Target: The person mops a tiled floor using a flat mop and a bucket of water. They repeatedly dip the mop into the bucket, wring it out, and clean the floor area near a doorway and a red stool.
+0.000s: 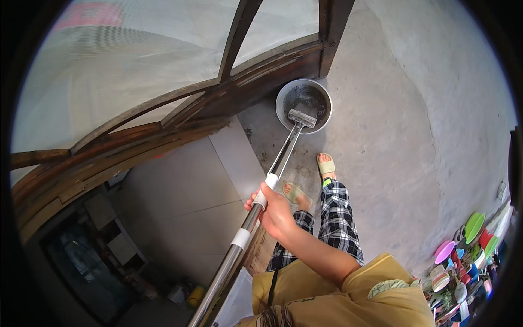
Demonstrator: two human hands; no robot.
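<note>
We look down on a round metal bucket point(280, 103), our landmark, standing on a grey concrete floor point(387, 136). The head of a long steel-and-white mop point(250, 219) sits inside it, and its pole slants out toward us, down and to the left of the bucket. Our right grip point(275, 211) is closed round a white sleeve on this pole, partway back from the bucket; our left grip is out of view, so we cannot tell its state. On the near side of the bucket are our feet in pale green slippers point(326, 167) and our black-and-white checked trousers point(340, 218). Just beside the bucket, a dark wooden frame point(229, 87) with pale panes stretches away to its left. Grey tiles point(190, 201) lie left of the bucket and nearer us. Well apart from the bucket, to its near right, is a colourful jumble, including a pink basin point(444, 252).
</note>
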